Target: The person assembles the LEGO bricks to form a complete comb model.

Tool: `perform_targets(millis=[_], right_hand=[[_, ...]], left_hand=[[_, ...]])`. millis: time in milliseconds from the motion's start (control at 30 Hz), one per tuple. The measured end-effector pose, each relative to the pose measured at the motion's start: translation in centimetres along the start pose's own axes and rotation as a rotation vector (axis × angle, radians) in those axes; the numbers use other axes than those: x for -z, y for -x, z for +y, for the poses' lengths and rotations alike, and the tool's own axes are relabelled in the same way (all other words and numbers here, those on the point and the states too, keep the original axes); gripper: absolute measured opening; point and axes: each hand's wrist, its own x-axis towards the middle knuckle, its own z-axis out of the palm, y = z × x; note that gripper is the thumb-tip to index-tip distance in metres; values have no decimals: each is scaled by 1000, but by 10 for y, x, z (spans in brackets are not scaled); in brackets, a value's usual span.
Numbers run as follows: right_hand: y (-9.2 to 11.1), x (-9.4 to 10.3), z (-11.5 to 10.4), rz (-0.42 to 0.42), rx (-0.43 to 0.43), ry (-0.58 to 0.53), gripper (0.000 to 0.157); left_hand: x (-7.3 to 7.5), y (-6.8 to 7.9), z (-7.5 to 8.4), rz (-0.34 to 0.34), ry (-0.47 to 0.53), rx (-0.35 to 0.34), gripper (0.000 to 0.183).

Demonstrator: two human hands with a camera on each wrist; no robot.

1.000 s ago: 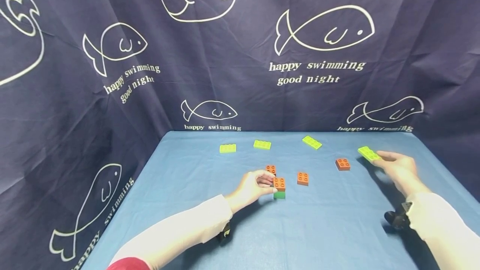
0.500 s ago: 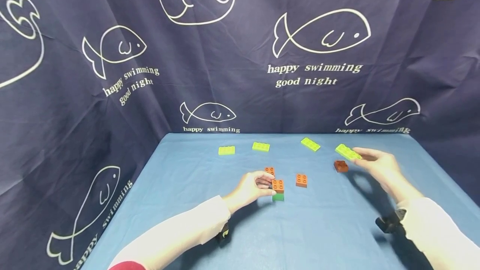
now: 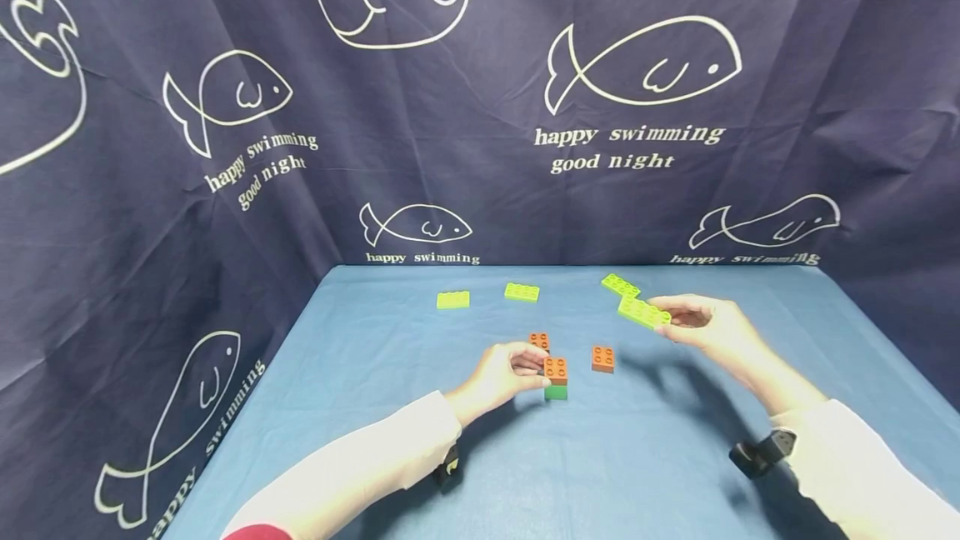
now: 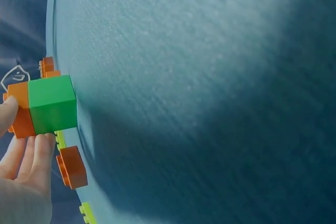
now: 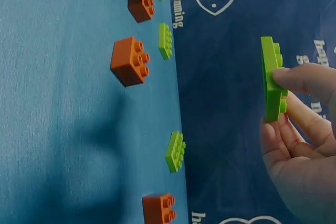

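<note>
My left hand (image 3: 495,377) grips a small stack at its upper part: an orange studded brick (image 3: 556,369) on top of a green brick (image 3: 556,392). In the left wrist view, the thumb lies against the orange brick, and the green brick (image 4: 52,103) meets the blue cloth. My right hand (image 3: 708,327) pinches one end of a flat lime-green brick (image 3: 643,312) between thumb and fingers, held above the table with its studs up. Beyond the left fingers sits another orange brick (image 3: 539,342), partly covered by them. A further orange brick (image 3: 603,359) lies right of the stack.
Lime bricks lie along the back of the blue table (image 3: 375,340): one at left (image 3: 453,300), a second beside it (image 3: 522,292), a third at right (image 3: 620,284). The right wrist view shows an orange brick (image 5: 156,208) that the right hand hides from the head view.
My right hand has carried the lime brick leftward from the table's right side, passing over an orange brick. The left hand keeps its grip on the stack in the same place.
</note>
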Motion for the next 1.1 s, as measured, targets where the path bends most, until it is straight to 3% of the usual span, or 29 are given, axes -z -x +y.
perform_targets(millis=[200, 500, 800, 1100], right_hand=[[2, -15, -9, -31, 56, 4, 43], [0, -38, -24, -114, 100, 28, 38], [0, -59, -23, -165, 177, 40, 34], [2, -76, -19, -195, 224, -20, 33]], left_hand=[[0, 0, 1, -2, -30, 16, 32], [5, -5, 6, 12, 12, 7, 35], [6, -6, 5, 8, 14, -13, 37], [5, -5, 6, 1, 53, -27, 39]])
